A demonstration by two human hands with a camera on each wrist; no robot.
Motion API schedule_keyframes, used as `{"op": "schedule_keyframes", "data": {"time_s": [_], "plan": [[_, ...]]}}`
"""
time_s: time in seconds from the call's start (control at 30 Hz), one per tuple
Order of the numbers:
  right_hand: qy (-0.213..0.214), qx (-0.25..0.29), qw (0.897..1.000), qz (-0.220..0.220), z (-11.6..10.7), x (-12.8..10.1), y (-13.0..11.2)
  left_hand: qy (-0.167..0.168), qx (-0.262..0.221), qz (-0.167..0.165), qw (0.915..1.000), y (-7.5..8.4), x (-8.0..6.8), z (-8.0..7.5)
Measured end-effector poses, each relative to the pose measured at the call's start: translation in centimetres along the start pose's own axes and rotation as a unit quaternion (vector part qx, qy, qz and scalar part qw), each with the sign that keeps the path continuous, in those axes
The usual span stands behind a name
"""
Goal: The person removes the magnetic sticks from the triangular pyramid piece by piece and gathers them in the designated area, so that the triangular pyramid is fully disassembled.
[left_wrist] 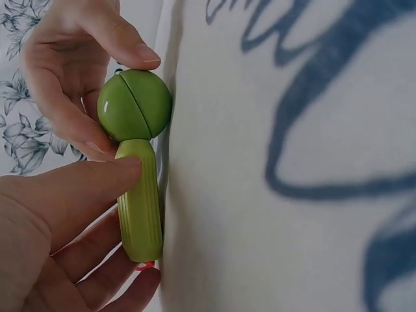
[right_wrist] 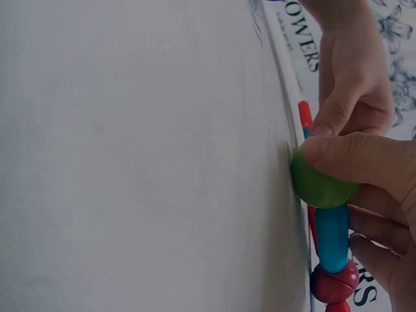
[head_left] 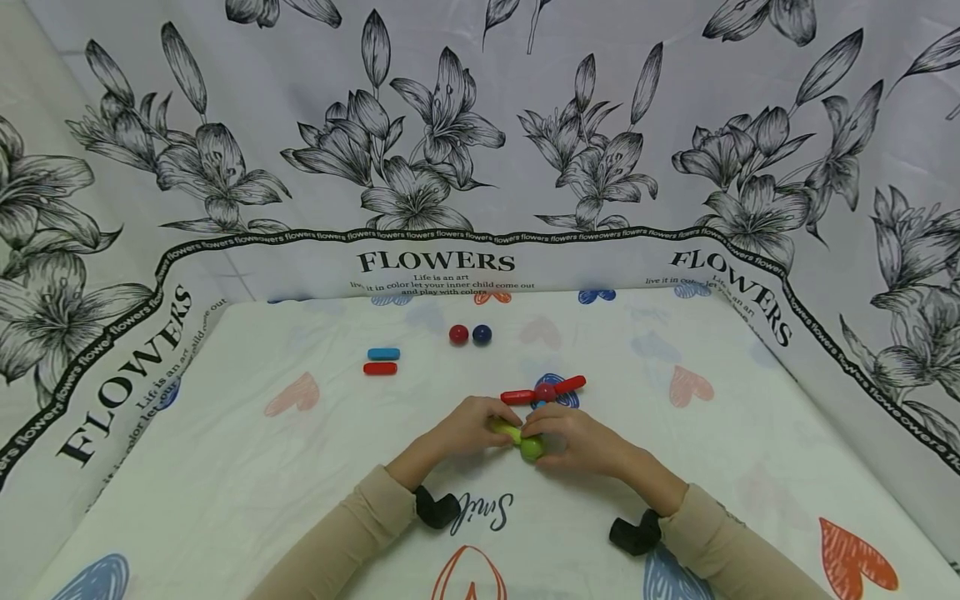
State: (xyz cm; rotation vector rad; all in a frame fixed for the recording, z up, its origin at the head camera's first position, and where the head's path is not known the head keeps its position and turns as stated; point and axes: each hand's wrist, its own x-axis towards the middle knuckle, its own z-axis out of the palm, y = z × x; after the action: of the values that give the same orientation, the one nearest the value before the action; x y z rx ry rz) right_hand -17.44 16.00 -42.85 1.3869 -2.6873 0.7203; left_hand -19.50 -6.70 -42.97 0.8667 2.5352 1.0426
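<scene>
The left hand point(head_left: 468, 427) pinches a green rod point(left_wrist: 140, 201) low on the desk point(head_left: 225, 467), thumb along its side. The right hand point(head_left: 573, 437) grips the green ball point(head_left: 532, 448) stuck to the rod's end; a blue rod point(right_wrist: 332, 237) and a dark red ball point(right_wrist: 333, 284) join on beyond it, with red rods point(head_left: 543, 391) spreading sideways. Farther back, well apart, lie a blue bar point(head_left: 383, 353), a red bar point(head_left: 380, 368), and two loose balls point(head_left: 470, 334). Bare cloth lies wide on both sides, out to the desk's edges.
</scene>
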Motion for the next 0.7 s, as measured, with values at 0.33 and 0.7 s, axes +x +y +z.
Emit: {"op": "schedule_keyframes", "data": {"time_s": [0.33, 0.7], "plan": [[-0.008, 0.002, 1.000, 0.011, -0.02, 0.07, -0.11, 0.002, 0.020, 0.016, 0.9997, -0.18, 0.01, 0.09], [-0.013, 0.017, 1.000, 0.023, -0.07, 0.10, -0.04, -0.016, 0.006, 0.002, 0.9999, -0.04, -0.20, -0.10]]}}
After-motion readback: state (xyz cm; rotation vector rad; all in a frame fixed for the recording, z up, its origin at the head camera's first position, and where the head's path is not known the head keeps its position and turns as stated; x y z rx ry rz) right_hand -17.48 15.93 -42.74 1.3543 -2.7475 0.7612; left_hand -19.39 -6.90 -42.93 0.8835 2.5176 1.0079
